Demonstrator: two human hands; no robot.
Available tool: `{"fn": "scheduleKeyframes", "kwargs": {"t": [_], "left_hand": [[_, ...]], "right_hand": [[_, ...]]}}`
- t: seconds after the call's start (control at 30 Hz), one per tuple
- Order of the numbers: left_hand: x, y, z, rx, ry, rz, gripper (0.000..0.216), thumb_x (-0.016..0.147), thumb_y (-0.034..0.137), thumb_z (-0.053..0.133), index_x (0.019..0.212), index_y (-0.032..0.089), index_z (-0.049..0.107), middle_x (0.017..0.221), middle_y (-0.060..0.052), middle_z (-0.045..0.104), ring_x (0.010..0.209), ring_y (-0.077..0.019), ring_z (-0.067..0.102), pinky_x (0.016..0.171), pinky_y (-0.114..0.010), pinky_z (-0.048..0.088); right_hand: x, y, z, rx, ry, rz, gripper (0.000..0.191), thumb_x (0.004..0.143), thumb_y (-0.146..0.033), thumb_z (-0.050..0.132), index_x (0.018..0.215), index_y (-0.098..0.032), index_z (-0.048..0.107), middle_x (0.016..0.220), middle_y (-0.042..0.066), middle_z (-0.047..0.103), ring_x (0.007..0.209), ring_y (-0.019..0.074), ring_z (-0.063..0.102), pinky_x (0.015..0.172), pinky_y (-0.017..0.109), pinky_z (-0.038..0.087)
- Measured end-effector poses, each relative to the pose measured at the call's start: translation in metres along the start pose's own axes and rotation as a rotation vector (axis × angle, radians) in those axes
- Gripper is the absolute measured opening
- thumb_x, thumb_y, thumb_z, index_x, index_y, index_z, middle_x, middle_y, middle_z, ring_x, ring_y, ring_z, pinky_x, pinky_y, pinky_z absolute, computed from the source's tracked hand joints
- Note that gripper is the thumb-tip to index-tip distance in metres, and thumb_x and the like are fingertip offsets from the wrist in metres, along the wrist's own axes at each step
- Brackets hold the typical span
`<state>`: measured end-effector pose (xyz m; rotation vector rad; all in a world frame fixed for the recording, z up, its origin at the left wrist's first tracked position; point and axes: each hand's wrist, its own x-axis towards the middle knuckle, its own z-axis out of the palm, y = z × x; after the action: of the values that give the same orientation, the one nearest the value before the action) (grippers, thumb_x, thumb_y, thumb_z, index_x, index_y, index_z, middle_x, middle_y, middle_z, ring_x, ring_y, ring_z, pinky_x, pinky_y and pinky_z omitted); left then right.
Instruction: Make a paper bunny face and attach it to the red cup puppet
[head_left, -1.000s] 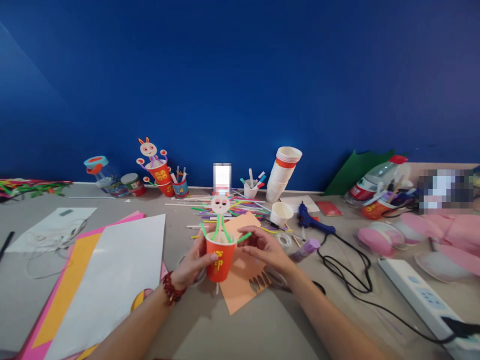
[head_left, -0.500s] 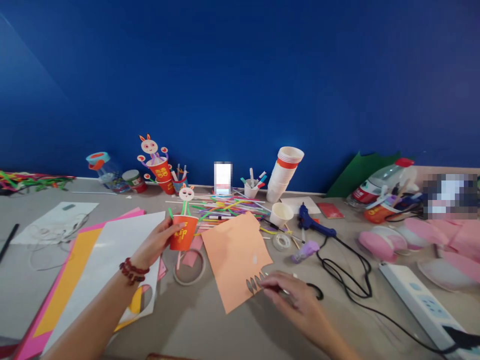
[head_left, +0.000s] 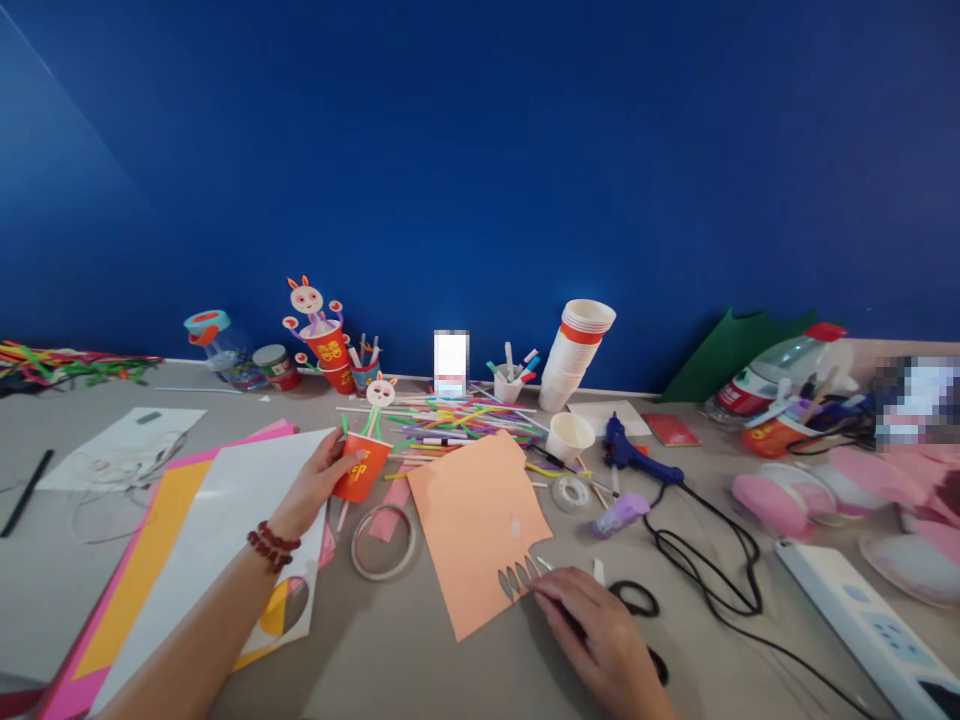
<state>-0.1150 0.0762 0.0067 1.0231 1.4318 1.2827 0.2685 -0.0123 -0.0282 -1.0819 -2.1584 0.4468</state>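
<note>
My left hand (head_left: 324, 482) is closed round a red paper cup (head_left: 361, 470) with gold lettering, which tilts a little. A white rabbit face (head_left: 381, 391) on green stems rises from the cup. At the lower edge of a peach paper sheet (head_left: 480, 530) with leaf-shaped cutouts lies my right hand (head_left: 592, 625), its fingers curled together. Black-handled scissors (head_left: 639, 599) are partly covered by that hand. What its fingers hold, if anything, is hidden. A tape ring (head_left: 384, 572) lies between the left hand and the peach sheet.
Coloured sticks (head_left: 457, 420), a stack of paper cups (head_left: 574, 350) and a blue glue gun (head_left: 637, 455) are behind. White paper (head_left: 232, 520) lies on coloured sheets at left. At right are a power strip (head_left: 862, 620) and its cord. A finished rabbit cup (head_left: 326, 345) stands by the wall.
My right hand has come down onto the table over the scissors, showing more of their handles. The cup in my left hand has dipped slightly and tilted more. The view has shifted a little.
</note>
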Motion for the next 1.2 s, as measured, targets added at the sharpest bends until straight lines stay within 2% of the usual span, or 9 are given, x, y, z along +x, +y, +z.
{"fn": "scheduleKeyframes", "kwargs": {"t": [0.1,0.37,0.6,0.87,1.07,1.2], "left_hand": [[-0.001,-0.001,-0.003,0.042,-0.015,0.027,0.063,0.072,0.044,0.077,0.126,0.019,0.055,0.123,-0.009,0.066,0.111,-0.0256,0.062,0.089,-0.032,0.052],[0.007,-0.005,-0.005,0.120,0.052,0.045,0.059,0.067,0.049,0.078,0.115,0.019,0.060,0.106,-0.007,0.071,0.098,-0.0277,0.065,0.077,-0.034,0.055],[0.009,-0.008,-0.004,0.122,0.067,0.054,0.059,0.070,0.049,0.076,0.117,0.018,0.059,0.116,-0.009,0.068,0.104,-0.0277,0.063,0.081,-0.032,0.053],[0.002,-0.005,-0.002,0.108,0.070,0.087,0.056,0.074,0.051,0.073,0.117,0.018,0.059,0.115,-0.008,0.068,0.101,-0.0254,0.063,0.079,-0.029,0.052],[-0.015,0.004,0.004,0.046,0.027,0.209,0.065,0.080,0.044,0.070,0.135,0.021,0.047,0.126,-0.009,0.064,0.113,-0.0257,0.061,0.089,-0.033,0.053],[-0.018,0.002,0.006,0.043,0.018,0.260,0.069,0.080,0.043,0.070,0.140,0.021,0.043,0.130,-0.011,0.063,0.118,-0.0271,0.060,0.094,-0.036,0.053]], "right_hand": [[0.000,0.001,0.001,-0.003,0.021,0.000,0.018,0.094,-0.021,0.051,0.101,-0.023,0.068,0.090,0.008,0.074,0.082,0.0223,0.071,0.072,0.031,0.059],[0.002,-0.001,0.002,-0.032,0.036,-0.031,0.019,0.093,-0.020,0.052,0.102,-0.023,0.068,0.091,0.008,0.074,0.083,0.0227,0.071,0.073,0.031,0.059],[0.000,-0.001,0.002,-0.042,0.034,-0.025,0.019,0.093,-0.020,0.052,0.102,-0.022,0.069,0.091,0.008,0.074,0.083,0.0226,0.071,0.073,0.031,0.059],[-0.002,0.000,0.003,-0.046,0.023,-0.013,0.018,0.094,-0.019,0.051,0.103,-0.023,0.067,0.092,0.008,0.073,0.085,0.0219,0.071,0.075,0.031,0.059],[-0.001,0.002,0.004,-0.042,0.021,-0.017,0.019,0.095,-0.019,0.050,0.103,-0.023,0.066,0.092,0.008,0.073,0.086,0.0214,0.071,0.075,0.030,0.059],[-0.002,0.003,0.004,-0.050,0.020,-0.016,0.019,0.096,-0.019,0.049,0.104,-0.023,0.066,0.092,0.007,0.073,0.086,0.0209,0.071,0.076,0.030,0.059]]}}
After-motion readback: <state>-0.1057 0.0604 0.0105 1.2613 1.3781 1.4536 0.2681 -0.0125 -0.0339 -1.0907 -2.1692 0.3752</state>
